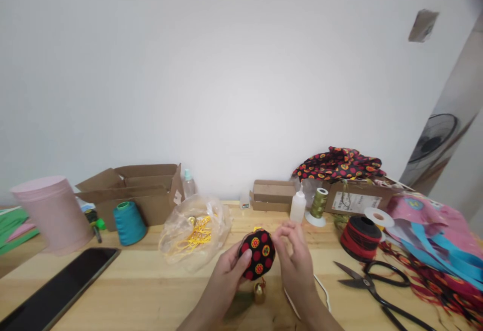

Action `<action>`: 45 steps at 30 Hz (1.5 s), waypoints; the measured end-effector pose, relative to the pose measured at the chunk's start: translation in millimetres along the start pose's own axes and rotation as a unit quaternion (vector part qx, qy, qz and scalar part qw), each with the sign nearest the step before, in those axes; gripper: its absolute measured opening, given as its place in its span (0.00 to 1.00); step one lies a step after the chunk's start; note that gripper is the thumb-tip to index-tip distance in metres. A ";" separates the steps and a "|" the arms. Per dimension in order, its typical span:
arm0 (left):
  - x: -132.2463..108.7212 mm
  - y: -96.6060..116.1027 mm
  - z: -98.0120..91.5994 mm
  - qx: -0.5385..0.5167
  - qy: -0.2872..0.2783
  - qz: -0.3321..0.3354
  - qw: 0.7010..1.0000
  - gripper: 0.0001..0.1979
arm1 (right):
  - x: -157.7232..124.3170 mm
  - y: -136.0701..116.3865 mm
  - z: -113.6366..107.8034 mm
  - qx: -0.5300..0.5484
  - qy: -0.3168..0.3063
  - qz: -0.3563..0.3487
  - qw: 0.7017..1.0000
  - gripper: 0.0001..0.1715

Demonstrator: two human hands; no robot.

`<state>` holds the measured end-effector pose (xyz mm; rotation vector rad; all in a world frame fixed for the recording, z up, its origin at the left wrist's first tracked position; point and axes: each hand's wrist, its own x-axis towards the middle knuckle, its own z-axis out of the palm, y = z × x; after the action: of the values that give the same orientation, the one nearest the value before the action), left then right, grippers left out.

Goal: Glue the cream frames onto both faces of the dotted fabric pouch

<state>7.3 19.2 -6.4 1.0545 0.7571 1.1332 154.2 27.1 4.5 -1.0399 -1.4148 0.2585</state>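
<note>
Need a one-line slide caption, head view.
Left hand holds a round patterned fabric piece, right hand close beside it; open black scissors lie nearby.

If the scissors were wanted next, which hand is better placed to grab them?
Probably the right hand: it is nearer the scissors, while the left hand grips the round patterned piece.

Left hand (226, 272): most fingers hidden behind the patterned disc (260, 255). Right hand (296, 251): from where I stand, cannot tell whether its fingertips grip anything. White cord (326, 296): partly covered by the right hand and forearm. Phone (62, 288), scissors (365, 283): lower ends cut off. Box label (356, 201): print illegible, too small. Fan (430, 144): blurred.
</note>
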 end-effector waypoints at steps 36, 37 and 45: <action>-11.3 23.8 -9.8 0.415 0.002 0.391 0.821 0.18 | 9.5 -8.2 -9.0 0.089 -0.171 -0.175 0.965 0.09; -11.2 23.4 -10.1 0.412 0.003 0.387 0.825 0.17 | 9.4 -8.4 -8.8 0.088 -0.171 -0.173 0.966 0.09; -12.0 25.3 -8.8 0.360 0.033 0.309 0.880 0.13 | 7.6 -9.2 -10.3 0.075 -0.134 -0.151 0.976 0.15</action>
<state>-12.6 11.8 14.0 1.9953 0.9610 1.4651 161.0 22.8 18.1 -0.6715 -1.7465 0.2845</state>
